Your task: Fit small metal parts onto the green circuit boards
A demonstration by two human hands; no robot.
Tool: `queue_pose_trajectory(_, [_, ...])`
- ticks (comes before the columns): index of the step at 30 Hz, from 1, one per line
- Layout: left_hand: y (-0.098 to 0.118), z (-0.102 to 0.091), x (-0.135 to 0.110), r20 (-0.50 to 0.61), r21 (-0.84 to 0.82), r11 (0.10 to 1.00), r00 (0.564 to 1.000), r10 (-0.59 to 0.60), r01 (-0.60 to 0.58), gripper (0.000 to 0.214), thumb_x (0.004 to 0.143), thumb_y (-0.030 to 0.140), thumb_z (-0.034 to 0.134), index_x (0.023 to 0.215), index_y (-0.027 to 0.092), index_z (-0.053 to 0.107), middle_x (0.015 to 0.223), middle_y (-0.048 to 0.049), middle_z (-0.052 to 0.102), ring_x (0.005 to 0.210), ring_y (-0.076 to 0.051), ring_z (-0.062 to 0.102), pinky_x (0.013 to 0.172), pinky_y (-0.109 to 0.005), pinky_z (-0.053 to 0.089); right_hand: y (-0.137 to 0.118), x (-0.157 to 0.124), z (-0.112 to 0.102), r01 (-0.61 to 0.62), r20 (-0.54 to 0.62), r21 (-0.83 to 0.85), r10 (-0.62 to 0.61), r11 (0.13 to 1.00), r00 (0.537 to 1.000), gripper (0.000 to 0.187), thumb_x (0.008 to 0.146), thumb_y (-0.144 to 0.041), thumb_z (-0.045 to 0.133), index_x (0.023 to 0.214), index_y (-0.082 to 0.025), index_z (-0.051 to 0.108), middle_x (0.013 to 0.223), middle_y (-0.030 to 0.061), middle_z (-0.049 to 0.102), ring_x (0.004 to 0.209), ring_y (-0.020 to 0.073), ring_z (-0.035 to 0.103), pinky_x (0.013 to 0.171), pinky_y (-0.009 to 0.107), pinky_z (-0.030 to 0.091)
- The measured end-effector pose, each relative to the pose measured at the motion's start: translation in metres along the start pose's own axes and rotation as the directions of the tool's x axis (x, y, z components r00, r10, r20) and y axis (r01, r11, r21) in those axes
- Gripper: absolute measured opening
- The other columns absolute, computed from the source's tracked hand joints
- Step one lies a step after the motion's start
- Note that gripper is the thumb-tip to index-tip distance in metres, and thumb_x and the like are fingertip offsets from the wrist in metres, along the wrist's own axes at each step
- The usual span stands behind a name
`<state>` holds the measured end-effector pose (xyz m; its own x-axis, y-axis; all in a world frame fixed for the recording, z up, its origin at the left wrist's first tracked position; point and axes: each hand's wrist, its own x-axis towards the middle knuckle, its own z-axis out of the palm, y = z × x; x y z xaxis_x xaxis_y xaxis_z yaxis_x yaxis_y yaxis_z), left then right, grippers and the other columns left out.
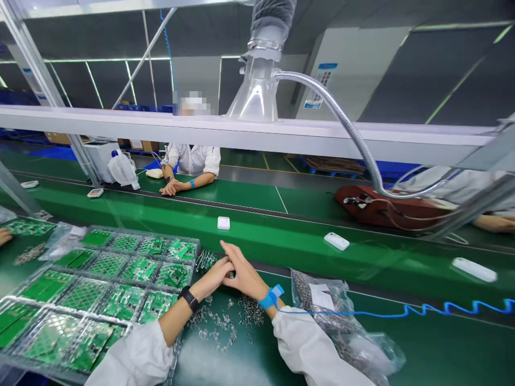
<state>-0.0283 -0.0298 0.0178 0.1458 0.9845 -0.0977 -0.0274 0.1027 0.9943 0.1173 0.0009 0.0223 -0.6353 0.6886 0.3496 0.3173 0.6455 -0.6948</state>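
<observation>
- The left hand (pixel 212 277) and the right hand (pixel 242 272) meet in the centre of the frame, just above the green mat (pixel 422 348).
- The right hand lies over the left one with its fingers stretched toward the upper left, and it grips nothing that I can see.
- The fingers of the left hand are hidden under the right hand, so I cannot tell if they are closed on something.
- The left wrist has a black watch (pixel 189 298). The right wrist has a blue strap (pixel 271 296), and its coiled cord (pixel 402 311) runs to the right edge.
- Small metal parts (pixel 225 321) lie scattered on the mat just below the hands, at lower centre.
- A clear tray (pixel 132 231) of green circuit boards (pixel 140 268) fills the lower left, and its corner is just beside the hands.
- A plastic bag (pixel 333 316) of parts lies at lower right, near the right forearm.
- On the belt (pixel 281 236) beyond, a white box (pixel 223 223) sits above the hands.
- Another person (pixel 193 161) sits at the far side, upper left of centre, with folded hands.
</observation>
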Motion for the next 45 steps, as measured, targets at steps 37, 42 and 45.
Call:
queue_pose_trajectory(37, [-0.017,-0.015,-0.003,-0.462,-0.12,0.97,0.877,0.133,-0.21,0.011,0.082,0.028,0.056,0.089,0.019,0.058,0.078,-0.0016,0.072,0.063,-0.015,0.068,0.062,-0.026,0.055,-0.033,-0.071,0.038,-0.453,-0.028,-0.431,0.491,0.78,0.871,0.02,0.082,-0.007,0.066,0.09,-0.025,0.068,0.087,0.0048,0.071,0.086,0.0264,0.066,0.073,0.033,0.044])
queue_pose_trajectory(42, [-0.019,0.0,-0.006,-0.391,-0.16,0.97,0.914,0.109,-0.185,0.012,0.081,0.028,0.059,0.09,0.02,0.057,0.077,-0.0026,0.071,0.067,-0.016,0.07,0.064,-0.027,0.057,-0.029,-0.071,0.043,-0.494,-0.01,-0.424,0.541,0.759,0.841,0.018,0.082,-0.005,0.061,0.08,-0.021,0.068,0.084,0.0067,0.072,0.084,0.0248,0.068,0.075,0.031,0.045])
queue_pose_trajectory(45, [-0.023,0.006,-0.007,-0.332,-0.162,0.973,0.937,0.105,-0.166,0.012,0.081,0.026,0.058,0.09,0.02,0.056,0.078,-0.0031,0.072,0.07,-0.018,0.072,0.068,-0.029,0.059,-0.029,-0.072,0.041,-0.508,-0.025,-0.417,0.55,0.753,0.835,0.02,0.077,-0.003,0.058,0.077,-0.021,0.066,0.08,0.0052,0.07,0.079,0.0229,0.067,0.071,0.03,0.044])
